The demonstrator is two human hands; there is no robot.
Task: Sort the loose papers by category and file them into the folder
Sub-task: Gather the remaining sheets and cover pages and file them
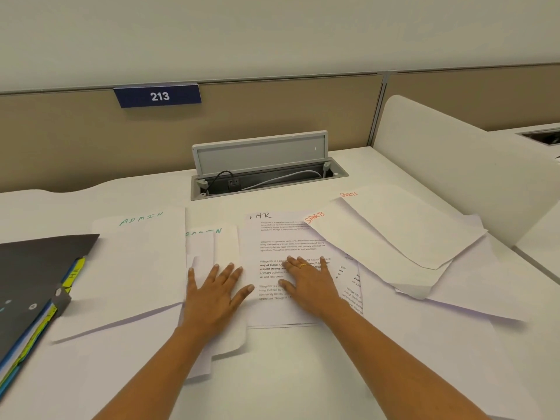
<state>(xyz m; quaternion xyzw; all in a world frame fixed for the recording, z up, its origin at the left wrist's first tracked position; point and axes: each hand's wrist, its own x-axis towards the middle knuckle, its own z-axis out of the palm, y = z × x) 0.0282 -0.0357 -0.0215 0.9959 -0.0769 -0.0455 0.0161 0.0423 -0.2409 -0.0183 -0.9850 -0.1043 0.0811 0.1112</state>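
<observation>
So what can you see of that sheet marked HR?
The HR sheet is a white paper page lying flat on the desk, "HR" handwritten in black at its top left above blocks of small print, some bold. The right hand rests flat on its lower half; a SPORTS sheet overlaps its top right corner, and other printed pages show beneath its right edge.

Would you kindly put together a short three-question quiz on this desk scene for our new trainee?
1. True or false: the right hand lies flat on the HR sheet.
2. Where on the desk does the folder lie? A) far left; B) far right; C) centre.
3. Fill in: the two red-lettered sheets at the right are headed ____.

Key: 1 true; 2 A; 3 SPORTS.
</observation>
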